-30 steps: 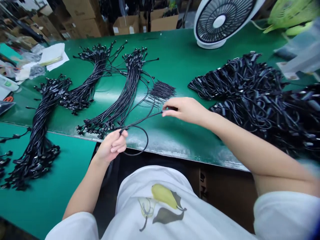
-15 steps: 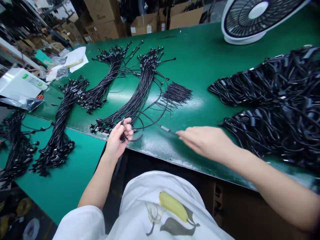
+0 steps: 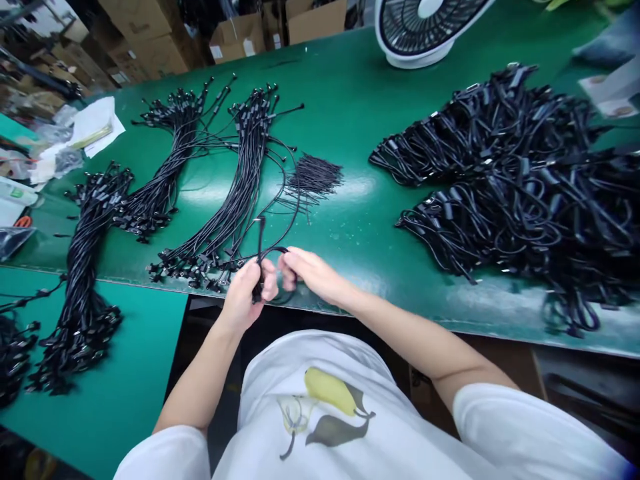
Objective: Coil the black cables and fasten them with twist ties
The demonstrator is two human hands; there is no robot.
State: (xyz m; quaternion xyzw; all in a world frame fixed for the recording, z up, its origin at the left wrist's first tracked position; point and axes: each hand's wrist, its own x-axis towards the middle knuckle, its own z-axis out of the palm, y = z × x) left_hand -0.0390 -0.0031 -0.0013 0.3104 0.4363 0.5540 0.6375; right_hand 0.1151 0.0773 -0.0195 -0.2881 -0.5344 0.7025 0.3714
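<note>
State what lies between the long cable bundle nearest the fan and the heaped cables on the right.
In the head view, a pile of thin black strips lies there, black cables curving along its left side; then bare green tabletop.

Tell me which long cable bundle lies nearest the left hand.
The bundle just beyond the left hand, beside the pile of short thin black strips; the other bundles lie farther left.

White fan (image 3: 417,57) near cardboard boxes (image 3: 317,21)
</note>
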